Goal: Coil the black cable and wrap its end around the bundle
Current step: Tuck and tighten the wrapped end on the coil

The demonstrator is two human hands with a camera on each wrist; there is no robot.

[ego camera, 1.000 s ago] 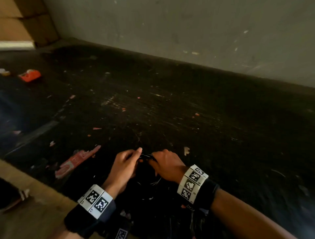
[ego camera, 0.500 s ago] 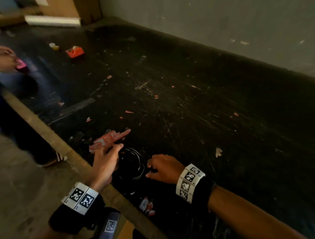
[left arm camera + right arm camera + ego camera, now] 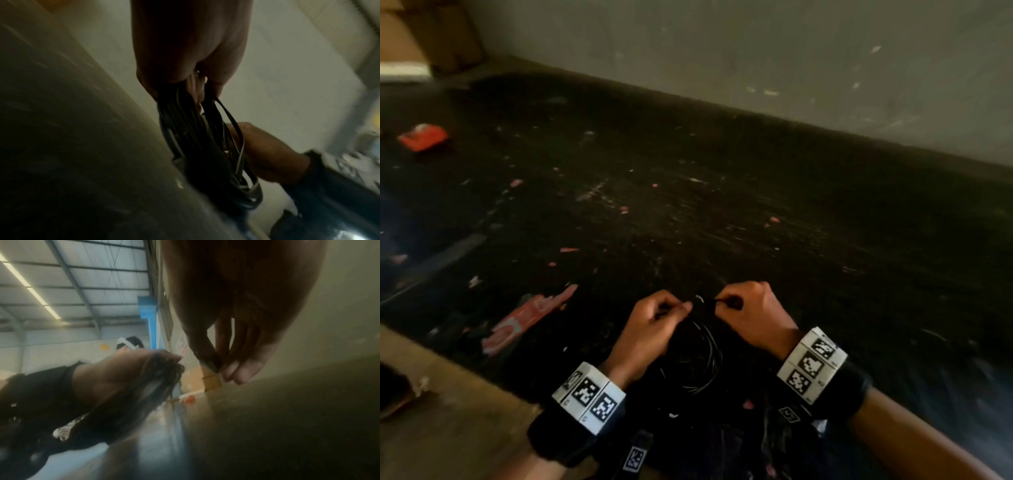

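Observation:
The black cable (image 3: 705, 353) hangs in several loops between my hands, just above the near part of the dark table (image 3: 722, 212). My left hand (image 3: 654, 318) grips the top of the coil (image 3: 197, 138), fingers curled round the bunched strands. My right hand (image 3: 750, 308) pinches the cable's loose end (image 3: 209, 360) between thumb and fingertips, close beside the left hand. The bundle's lower loops dangle towards my lap and blend into the dark surface.
An orange object (image 3: 422, 137) lies at the far left of the table. A torn red wrapper (image 3: 527, 315) sits left of my hands, with small scraps scattered about. A grey wall (image 3: 756, 51) runs along the table's far edge. Cardboard boxes (image 3: 421, 31) stand at the back left.
Half a second ago both hands were open beside the coil lying on the table. Now the left hand grips the raised bundle and the right hand pinches the cable end.

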